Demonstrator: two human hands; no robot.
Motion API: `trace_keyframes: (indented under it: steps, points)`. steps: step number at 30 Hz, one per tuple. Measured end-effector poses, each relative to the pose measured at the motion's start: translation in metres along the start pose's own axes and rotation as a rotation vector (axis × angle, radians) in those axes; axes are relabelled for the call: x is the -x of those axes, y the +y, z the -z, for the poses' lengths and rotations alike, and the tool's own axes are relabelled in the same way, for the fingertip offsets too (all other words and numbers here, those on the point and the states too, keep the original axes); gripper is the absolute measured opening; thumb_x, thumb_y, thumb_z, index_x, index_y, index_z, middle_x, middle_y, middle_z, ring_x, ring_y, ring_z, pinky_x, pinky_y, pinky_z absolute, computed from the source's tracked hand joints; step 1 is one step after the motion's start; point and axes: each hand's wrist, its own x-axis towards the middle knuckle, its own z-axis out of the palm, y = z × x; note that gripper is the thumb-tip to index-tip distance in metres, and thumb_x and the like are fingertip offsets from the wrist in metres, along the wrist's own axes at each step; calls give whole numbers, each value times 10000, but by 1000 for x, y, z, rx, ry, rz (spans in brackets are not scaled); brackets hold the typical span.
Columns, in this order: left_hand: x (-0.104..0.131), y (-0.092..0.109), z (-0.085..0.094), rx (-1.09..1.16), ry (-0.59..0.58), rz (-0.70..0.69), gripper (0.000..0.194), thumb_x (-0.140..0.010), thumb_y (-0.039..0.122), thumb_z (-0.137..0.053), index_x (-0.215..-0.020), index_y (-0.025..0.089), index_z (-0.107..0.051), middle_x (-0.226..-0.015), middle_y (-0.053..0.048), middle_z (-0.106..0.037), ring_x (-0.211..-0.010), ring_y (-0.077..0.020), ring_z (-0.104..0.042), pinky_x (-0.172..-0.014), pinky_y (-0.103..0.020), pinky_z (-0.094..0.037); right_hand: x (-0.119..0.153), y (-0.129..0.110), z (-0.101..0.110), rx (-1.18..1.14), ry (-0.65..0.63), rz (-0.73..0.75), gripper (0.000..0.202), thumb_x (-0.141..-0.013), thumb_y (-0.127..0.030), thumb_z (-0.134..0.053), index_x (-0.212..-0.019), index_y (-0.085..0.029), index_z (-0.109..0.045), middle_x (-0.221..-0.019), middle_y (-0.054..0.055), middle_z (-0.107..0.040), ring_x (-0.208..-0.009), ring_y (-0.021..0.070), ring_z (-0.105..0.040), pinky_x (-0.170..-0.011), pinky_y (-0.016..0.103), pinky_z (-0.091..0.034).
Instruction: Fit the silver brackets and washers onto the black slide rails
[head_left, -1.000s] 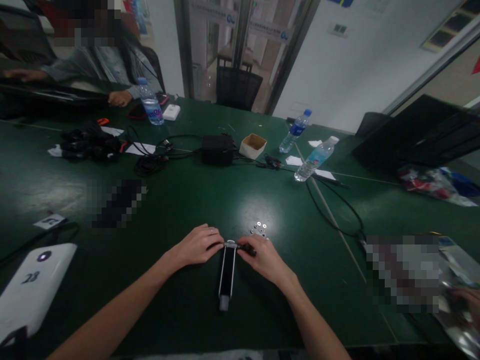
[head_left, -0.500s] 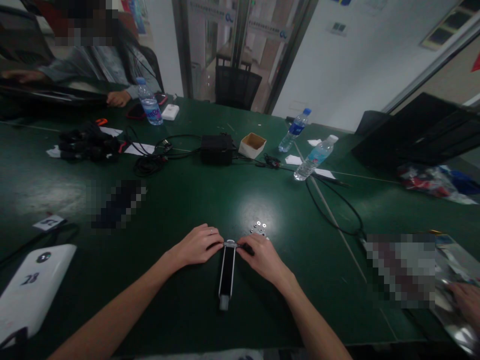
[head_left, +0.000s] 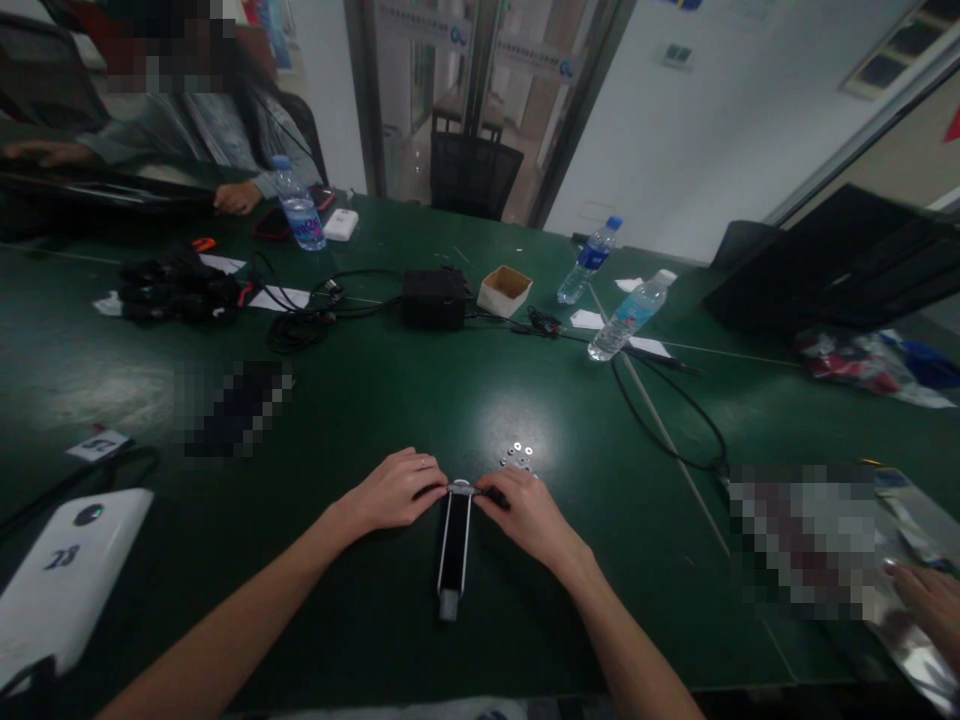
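Observation:
A narrow black bar with silver edges (head_left: 454,545) lies lengthwise in front of me, with a grey block at its near end. Across its far end sits a small metal crosspiece (head_left: 460,489). My left hand (head_left: 397,490) is closed, thumb and fingertips pinching the crosspiece's left end. On the other side my right hand (head_left: 525,510) pinches the right end. A small black piece (head_left: 495,496) shows under the right fingers; its kind is unclear. Just beyond that hand lie several small washers and nuts (head_left: 517,452), partly hidden by it.
An open small box (head_left: 504,292) and a black power adapter (head_left: 433,298) stand farther back, near water bottles (head_left: 631,316) and cables. At left lies a white device marked 28 (head_left: 71,580). Another person's hand (head_left: 926,600) is at right; a person sits at far left.
Both my hands and the bar stay in place. At the right edge, the other person's hand has shifted slightly.

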Motion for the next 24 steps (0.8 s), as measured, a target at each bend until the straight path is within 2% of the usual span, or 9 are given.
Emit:
trace_keyframes:
  steps: [24]
  points:
    - [-1,1,2,-4,-9,1,177,-934,227,-492,-970,165,-654,-905,-37,-658,-811,-154,-589,-739,-286,-403,1,1,2,15,-28,4,112,-885,-231,-584,-952,-204,-670,-877,37,-686,-820,173,-630,-765,299,-474]
